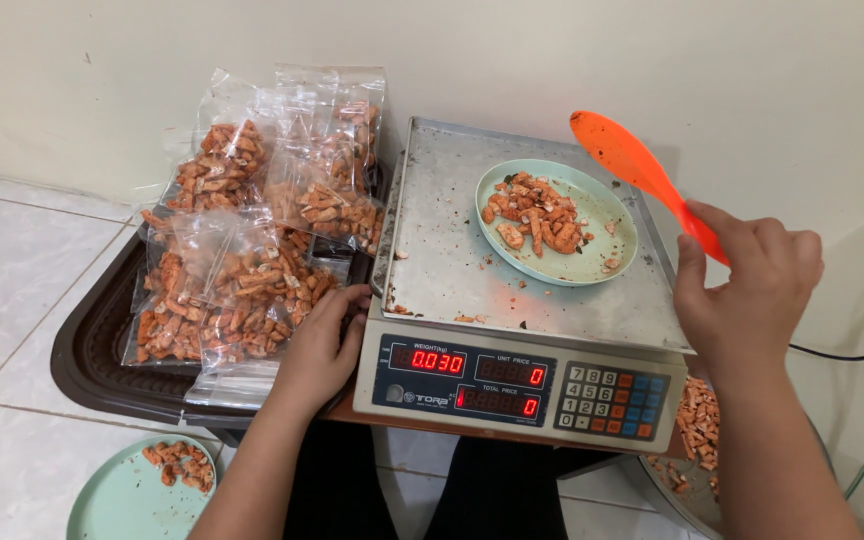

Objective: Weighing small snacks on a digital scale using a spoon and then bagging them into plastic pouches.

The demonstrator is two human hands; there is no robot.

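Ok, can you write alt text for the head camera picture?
A right hand holds an orange scoop above a green plate of orange snacks on a metal scale. The left hand touches clear snack bags piled on a dark tray.

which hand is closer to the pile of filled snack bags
Left. The left hand rests against the snack bags on the dark tray, touching the nearest one. The right hand is across the scale, holding an orange spoon.

I am looking at a home snack-packing spot on a white tiled floor [22, 260] against a plain wall. A digital price scale [522, 330] and sealed clear snack bags [242, 240] on a dark tray [92, 360] suggest small-scale selling.
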